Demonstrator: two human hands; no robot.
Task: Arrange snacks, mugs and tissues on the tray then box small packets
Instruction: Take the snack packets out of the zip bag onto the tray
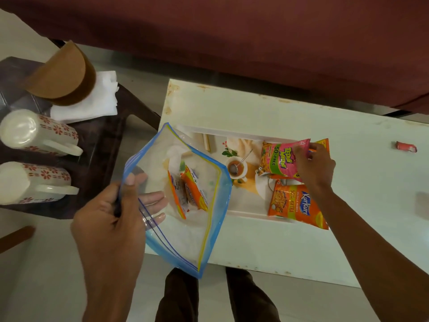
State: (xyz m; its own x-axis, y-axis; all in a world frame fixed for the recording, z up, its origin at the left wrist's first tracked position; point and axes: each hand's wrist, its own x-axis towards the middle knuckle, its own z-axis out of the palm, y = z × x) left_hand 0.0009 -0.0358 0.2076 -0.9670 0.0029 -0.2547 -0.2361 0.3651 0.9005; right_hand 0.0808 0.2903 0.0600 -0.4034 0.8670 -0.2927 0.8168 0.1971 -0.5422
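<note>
Pink snack packet lies at the right end of the tray on the table. Right hand fingers pinch its top edge. Left hand grips the zip bag mouth, thumb outside, fingers inside. Best practice: set it flat beside the Kurkure packet, leaving room for the mugs.

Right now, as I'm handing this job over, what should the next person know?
Left hand grips the open zip bag, small orange packets inside.
Right hand pinches the pink snack pack at the tray; the orange snack pack lies on the tray.
Done: snack packs at the tray.
Left: far mug, near mug and tissues, on the dark side table, go to the tray; then box the packets.
</note>
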